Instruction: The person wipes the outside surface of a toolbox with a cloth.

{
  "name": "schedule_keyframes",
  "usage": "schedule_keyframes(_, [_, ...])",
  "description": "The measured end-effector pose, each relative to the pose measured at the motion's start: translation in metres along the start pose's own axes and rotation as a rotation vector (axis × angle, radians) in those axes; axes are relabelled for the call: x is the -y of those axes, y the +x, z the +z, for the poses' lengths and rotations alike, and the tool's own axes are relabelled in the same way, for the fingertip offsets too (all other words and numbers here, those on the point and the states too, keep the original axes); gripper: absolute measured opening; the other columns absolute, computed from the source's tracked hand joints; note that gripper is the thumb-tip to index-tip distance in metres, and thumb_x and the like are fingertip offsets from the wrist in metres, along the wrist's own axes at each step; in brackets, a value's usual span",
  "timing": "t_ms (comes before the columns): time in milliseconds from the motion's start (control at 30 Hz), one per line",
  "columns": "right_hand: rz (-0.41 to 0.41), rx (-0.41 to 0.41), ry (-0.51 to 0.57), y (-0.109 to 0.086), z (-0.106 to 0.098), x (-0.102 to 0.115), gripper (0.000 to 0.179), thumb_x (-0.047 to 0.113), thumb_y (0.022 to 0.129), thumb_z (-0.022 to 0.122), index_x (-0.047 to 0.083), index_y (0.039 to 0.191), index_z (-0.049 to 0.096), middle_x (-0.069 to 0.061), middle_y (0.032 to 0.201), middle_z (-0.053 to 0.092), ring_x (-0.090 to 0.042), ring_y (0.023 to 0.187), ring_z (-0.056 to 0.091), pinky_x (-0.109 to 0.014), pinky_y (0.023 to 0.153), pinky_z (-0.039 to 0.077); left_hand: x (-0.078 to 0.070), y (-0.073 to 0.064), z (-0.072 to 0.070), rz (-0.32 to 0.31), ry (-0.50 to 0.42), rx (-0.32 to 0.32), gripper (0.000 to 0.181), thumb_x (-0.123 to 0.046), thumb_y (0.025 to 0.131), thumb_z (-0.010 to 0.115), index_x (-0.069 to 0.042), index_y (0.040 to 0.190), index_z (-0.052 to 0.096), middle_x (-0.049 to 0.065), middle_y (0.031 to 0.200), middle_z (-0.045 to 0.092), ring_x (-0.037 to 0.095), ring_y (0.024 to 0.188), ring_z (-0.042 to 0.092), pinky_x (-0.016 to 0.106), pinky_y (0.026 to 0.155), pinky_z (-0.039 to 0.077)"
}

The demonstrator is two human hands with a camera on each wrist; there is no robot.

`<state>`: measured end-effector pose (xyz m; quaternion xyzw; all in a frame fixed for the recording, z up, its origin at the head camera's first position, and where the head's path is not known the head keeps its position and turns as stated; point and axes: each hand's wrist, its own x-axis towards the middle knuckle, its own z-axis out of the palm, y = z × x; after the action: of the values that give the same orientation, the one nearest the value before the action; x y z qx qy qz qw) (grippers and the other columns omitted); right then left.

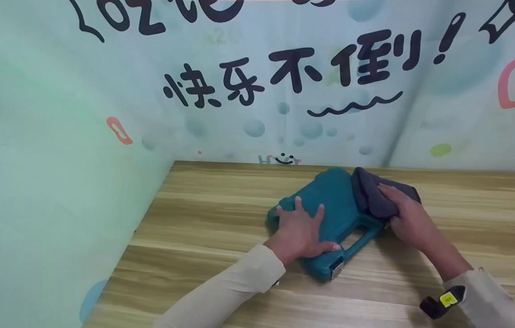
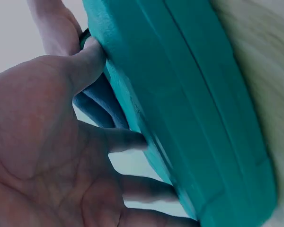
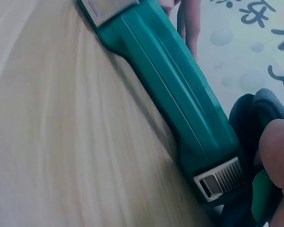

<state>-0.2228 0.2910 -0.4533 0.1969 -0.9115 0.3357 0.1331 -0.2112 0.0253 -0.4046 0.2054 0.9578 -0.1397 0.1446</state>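
Observation:
A teal plastic carrying case (image 1: pixel 337 193) lies flat on the wooden table, its handle (image 1: pixel 361 241) facing the near right side. My left hand (image 1: pixel 297 230) rests on the case's near left part with fingers spread. In the left wrist view, its thumb and fingertips touch the edge of the teal case (image 2: pixel 180 104). A folded dark grey cloth (image 1: pixel 369 193) lies over the case's far right end, gripped by my right hand (image 1: pixel 410 221) between thumb and fingers. Metal latches (image 3: pixel 220 179) sit at both ends of the handle side in the right wrist view.
The wooden tabletop (image 1: pixel 207 205) extends around the case. Behind it hangs a pale printed backdrop (image 1: pixel 221 141) with dark lettering, and a pale green wall (image 1: pixel 48 182) borders the left side. A black strap device (image 1: pixel 440 303) with a yellow label is at my right wrist.

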Motion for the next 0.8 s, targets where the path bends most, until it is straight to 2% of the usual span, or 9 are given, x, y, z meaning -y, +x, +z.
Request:
schedule_keyframes(200, [-0.022,0.019,-0.092,0.0,0.012,0.016,0.07,-0.024,0.071,0.047,-0.015,0.141,0.049,-0.033,0.146,0.045,-0.056,0.139,0.031,-0.064,0.111,0.025,-0.011,-0.006,0.0,-0.076,0.037,-0.02,0.106,-0.092,0.082,0.025,-0.026,0.165,0.018,0.019,0.158,0.035,0.035,0.145,0.032,0.058,0.097,0.046])
schedule_keyframes(433, [-0.083,0.026,-0.184,0.0,0.027,0.032,0.066,-0.027,0.073,0.048,-0.016,0.138,0.051,-0.031,0.146,0.047,-0.055,0.139,0.031,-0.065,0.11,0.025,-0.015,-0.008,0.002,-0.116,0.055,-0.026,0.107,-0.093,0.082,0.024,-0.024,0.164,0.019,0.024,0.157,0.035,0.039,0.139,0.042,0.056,0.094,0.049])
schedule_keyframes(633, [-0.11,0.056,-0.192,0.003,0.037,0.041,0.067,-0.028,0.073,0.049,-0.015,0.139,0.052,-0.03,0.147,0.046,-0.054,0.14,0.031,-0.066,0.109,0.025,-0.021,-0.009,0.004,-0.149,0.072,-0.037,0.107,-0.092,0.083,0.019,-0.022,0.164,0.021,0.028,0.154,0.037,0.042,0.131,0.051,0.055,0.089,0.052])
schedule_keyframes(800, [-0.12,0.08,-0.143,0.008,0.041,0.039,0.07,-0.03,0.072,0.048,-0.013,0.14,0.052,-0.027,0.148,0.047,-0.052,0.141,0.03,-0.065,0.111,0.022,-0.029,-0.015,0.008,-0.175,0.09,-0.056,0.106,-0.09,0.086,0.016,-0.017,0.163,0.024,0.032,0.15,0.041,0.046,0.125,0.055,0.056,0.084,0.055])
